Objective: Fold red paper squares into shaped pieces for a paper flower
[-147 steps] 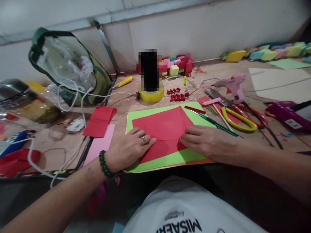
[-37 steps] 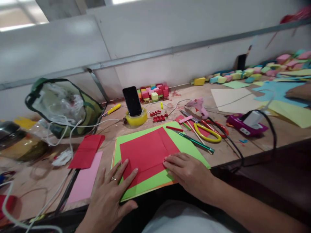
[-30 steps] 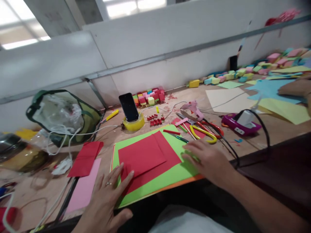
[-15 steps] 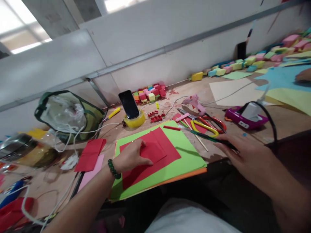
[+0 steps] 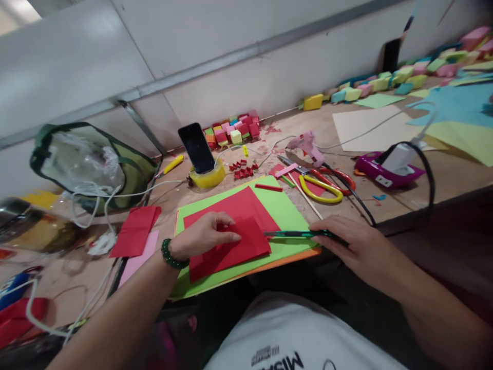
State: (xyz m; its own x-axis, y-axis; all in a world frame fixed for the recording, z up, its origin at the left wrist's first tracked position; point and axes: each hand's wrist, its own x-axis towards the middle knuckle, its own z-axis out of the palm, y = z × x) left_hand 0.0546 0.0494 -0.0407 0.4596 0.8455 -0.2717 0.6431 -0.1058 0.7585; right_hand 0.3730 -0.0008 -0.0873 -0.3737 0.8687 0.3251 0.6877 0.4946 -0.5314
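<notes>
My left hand (image 5: 208,234), with a green bead bracelet at the wrist, has thumb and fingers closed on a smaller red paper (image 5: 248,244). That piece lies over a larger red sheet (image 5: 246,200), on top of a light green sheet (image 5: 287,205) with orange paper under it. In my right hand (image 5: 346,241) is a slim green knife-like tool (image 5: 290,234) with a thin grey tip. The tip is at the right edge of the smaller red paper; whether it touches is unclear. A narrow red strip (image 5: 268,187) rests on the green sheet's far part.
Yellow- and red-handled scissors (image 5: 321,189), a pink glue gun (image 5: 308,146) and a purple power strip (image 5: 385,172) lie to the right. A phone (image 5: 196,146) leans on a yellow tape roll (image 5: 208,176). At left sit a green bag (image 5: 134,172) and folded red paper (image 5: 134,232).
My right hand has brought the green tool from above the scissors down and left to the smaller red paper. That paper now reaches nearer to me and is turned. The camera view has tilted down.
</notes>
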